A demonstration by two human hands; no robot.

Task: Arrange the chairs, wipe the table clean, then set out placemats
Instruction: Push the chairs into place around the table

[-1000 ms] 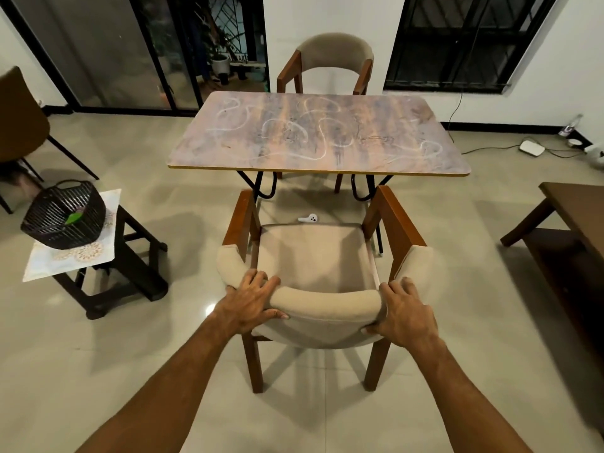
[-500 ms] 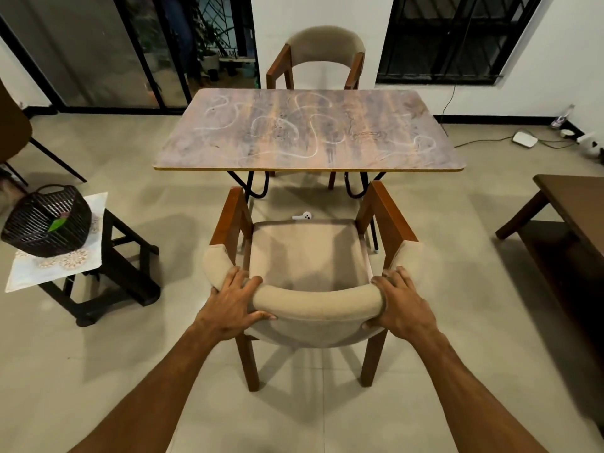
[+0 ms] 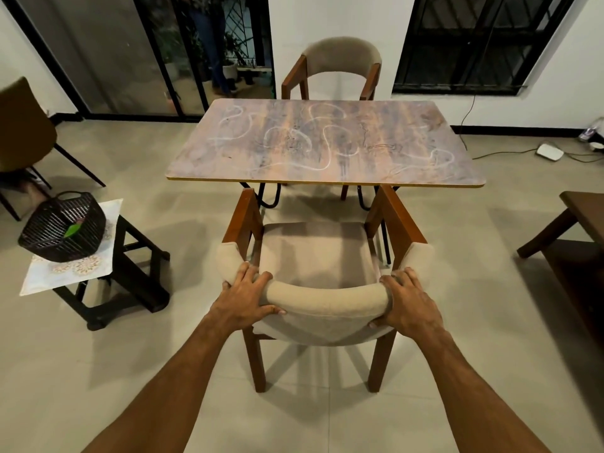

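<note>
A wooden armchair with beige padding [image 3: 318, 250] stands in front of me, facing the table. My left hand [image 3: 246, 297] grips the left part of its curved padded backrest, my right hand [image 3: 407, 305] grips the right part. The chair's arm fronts reach the near edge of the table [image 3: 327, 142], whose wood-grain top carries white squiggly marks. A second matching chair [image 3: 340, 65] stands at the table's far side, facing me.
At the left a dark stool [image 3: 130, 266] bears a patterned cloth [image 3: 65, 273] and a black woven basket [image 3: 62, 230]. A dark chair [image 3: 23, 132] stands far left. A brown bench or low table [image 3: 581, 230] sits at the right. Cables and a white device [image 3: 550, 152] lie by the wall.
The chair has slid forward toward the table with both hands on its backrest; its arm fronts now reach the table's near edge. The small white thing on the floor is now hidden.
</note>
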